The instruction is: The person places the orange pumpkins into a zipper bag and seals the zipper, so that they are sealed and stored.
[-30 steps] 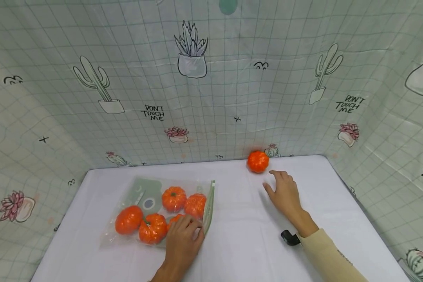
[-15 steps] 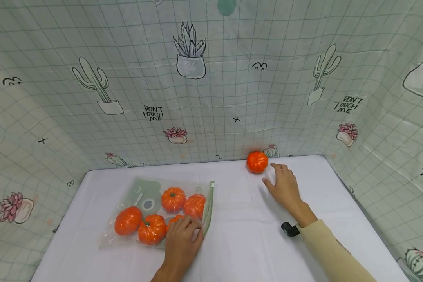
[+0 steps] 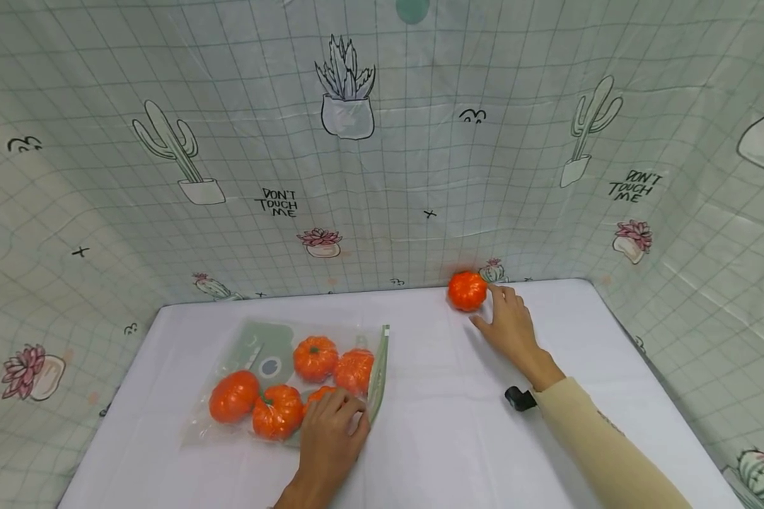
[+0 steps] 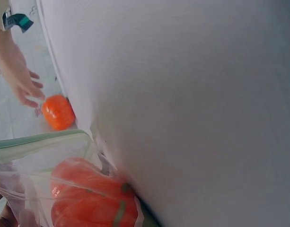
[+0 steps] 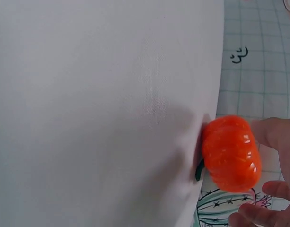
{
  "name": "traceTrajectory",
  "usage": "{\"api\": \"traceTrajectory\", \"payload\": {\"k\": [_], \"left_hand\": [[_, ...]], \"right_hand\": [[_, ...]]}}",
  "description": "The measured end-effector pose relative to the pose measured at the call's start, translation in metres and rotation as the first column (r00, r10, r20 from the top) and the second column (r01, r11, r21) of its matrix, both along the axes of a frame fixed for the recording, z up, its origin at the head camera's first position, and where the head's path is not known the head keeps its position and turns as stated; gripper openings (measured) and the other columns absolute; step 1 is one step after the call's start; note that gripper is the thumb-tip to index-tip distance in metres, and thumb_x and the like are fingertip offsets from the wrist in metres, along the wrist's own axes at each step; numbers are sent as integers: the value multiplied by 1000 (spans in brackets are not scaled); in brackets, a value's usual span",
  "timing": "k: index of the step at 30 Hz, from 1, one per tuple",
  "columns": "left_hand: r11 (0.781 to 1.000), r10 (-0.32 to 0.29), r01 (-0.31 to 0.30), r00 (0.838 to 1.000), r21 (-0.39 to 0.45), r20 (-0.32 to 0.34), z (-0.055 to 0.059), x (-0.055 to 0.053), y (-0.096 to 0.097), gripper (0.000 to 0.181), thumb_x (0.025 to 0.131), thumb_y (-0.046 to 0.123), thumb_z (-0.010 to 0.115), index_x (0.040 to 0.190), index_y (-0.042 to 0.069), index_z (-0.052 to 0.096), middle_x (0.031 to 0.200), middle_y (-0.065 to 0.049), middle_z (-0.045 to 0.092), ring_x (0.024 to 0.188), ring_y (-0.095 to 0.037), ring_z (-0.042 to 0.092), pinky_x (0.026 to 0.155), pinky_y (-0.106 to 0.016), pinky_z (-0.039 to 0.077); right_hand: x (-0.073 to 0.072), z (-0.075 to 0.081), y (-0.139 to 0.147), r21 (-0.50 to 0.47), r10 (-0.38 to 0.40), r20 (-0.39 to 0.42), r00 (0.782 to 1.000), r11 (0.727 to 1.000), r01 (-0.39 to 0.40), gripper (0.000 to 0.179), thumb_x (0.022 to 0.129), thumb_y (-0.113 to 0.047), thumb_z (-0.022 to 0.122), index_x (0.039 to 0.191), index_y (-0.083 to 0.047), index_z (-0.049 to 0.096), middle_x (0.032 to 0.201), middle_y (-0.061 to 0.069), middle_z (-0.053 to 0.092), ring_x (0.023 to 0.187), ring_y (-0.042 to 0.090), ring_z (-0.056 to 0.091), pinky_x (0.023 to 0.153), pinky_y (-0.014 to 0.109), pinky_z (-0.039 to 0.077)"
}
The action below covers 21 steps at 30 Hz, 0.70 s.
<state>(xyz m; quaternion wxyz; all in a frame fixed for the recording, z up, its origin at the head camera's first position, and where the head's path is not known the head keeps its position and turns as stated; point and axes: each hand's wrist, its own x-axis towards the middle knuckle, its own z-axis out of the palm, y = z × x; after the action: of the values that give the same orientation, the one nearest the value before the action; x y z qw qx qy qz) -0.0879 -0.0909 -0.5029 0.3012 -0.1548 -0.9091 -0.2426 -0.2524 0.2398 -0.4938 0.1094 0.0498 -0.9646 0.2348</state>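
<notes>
My left hand (image 3: 332, 433) pinches the zip-edge side of a clear zip bag (image 3: 250, 344) lying on the table. Inside the bag are several small orange pumpkins (image 3: 315, 358); one is partly covered by that hand. The left wrist view shows the bag's mouth held up, a pumpkin (image 4: 90, 196) behind the film. Beyond the bag, one loose orange pumpkin (image 3: 467, 291) sits at the table's far edge. My right hand (image 3: 513, 324) is beside it on the right, fingers relaxed and spread. In the right wrist view, thumb and fingers surround the pumpkin (image 5: 232, 153) without a visible grip.
White cloth covers the table (image 3: 433, 424). A patterned curtain (image 3: 382, 177) with grid lines and cactus drawings rises right behind the far edge and along both sides. A black wrist camera (image 3: 520, 399) hangs by my right wrist.
My right hand has moved forward and slightly left, closer to the loose pumpkin. My left hand and the bag have stayed in place.
</notes>
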Motion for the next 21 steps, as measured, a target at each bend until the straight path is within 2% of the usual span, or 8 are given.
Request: {"api": "traceTrajectory", "payload": {"k": [7,11,14,21], "left_hand": [[1000,7,-6,999,-6,35,0,-1,0,22,73,7,93,77,16,73,77,7,58,74,-12,59,63,-26,44],[1000,12,-11,999,-11,53,0,-1,0,21,73,8,93,77,16,74,78,7,58,75,-12,58,63,-25,43],[1000,18,-17,997,-15,74,1,-1,0,21,74,9,93,78,16,74,78,7,58,75,-12,58,64,-25,43],[1000,12,-12,998,-4,61,1,1,0,22,73,6,93,76,15,73,78,7,57,74,-12,58,63,-25,41]], "right_hand": [[-12,-1,-4,11,1,-27,1000,1000,-1,81,90,-22,83,152,10,41,140,36,45,119,53,50,99,65,45],[-18,-3,-6,15,2,-49,999,1000,-2,84,89,-24,84,152,10,40,143,37,43,123,55,48,102,67,44],[-21,-4,-8,12,-1,-37,999,1000,1,85,89,-25,84,152,9,39,145,37,42,126,55,46,105,68,42],[-27,-6,-11,7,3,-10,1000,1000,-3,86,88,-23,85,153,8,37,149,37,39,130,56,45,107,69,41]]}}
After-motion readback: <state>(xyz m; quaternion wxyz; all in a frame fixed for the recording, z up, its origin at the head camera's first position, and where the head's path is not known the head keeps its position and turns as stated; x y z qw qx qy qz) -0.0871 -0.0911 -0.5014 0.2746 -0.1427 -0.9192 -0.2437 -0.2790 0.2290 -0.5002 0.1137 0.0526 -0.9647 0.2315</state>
